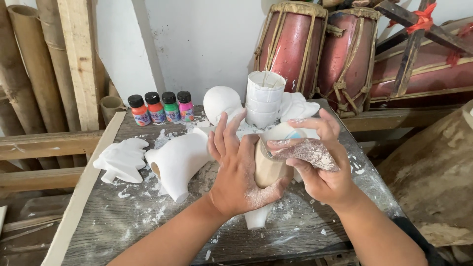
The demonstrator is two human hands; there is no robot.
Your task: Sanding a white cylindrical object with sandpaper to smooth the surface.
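White plaster piece (268, 170), hollow and tan inside, upright near the front middle of a dusty grey wooden table (123, 221). Left hand (236, 170) wrapped around its left side, thumb hooked under the front, fingers (224, 133) spread and lifted rather than curled shut. Right hand (322, 165) pinching a folded scrap of sandpaper (308, 151) between thumb and fingers, pressed against the piece's upper rim; both hands powdered with white dust.

Just left of the held piece, a second white hollow casting (180, 160) lying on its side, and beyond that a leaf-shaped plaster form (122, 158) at the table's left edge. Behind the hands, a rounded white cast (220, 102), a stack of white cups (263, 98) and another lumpy white casting (298, 106). At the back left, 4 small paint bottles (162, 108) with black caps: 2 orange, 1 green, 1 pink. Plaster flakes scattered over the tabletop. 2 red drums (320, 49) against the wall behind, bamboo poles (19, 74) far left.
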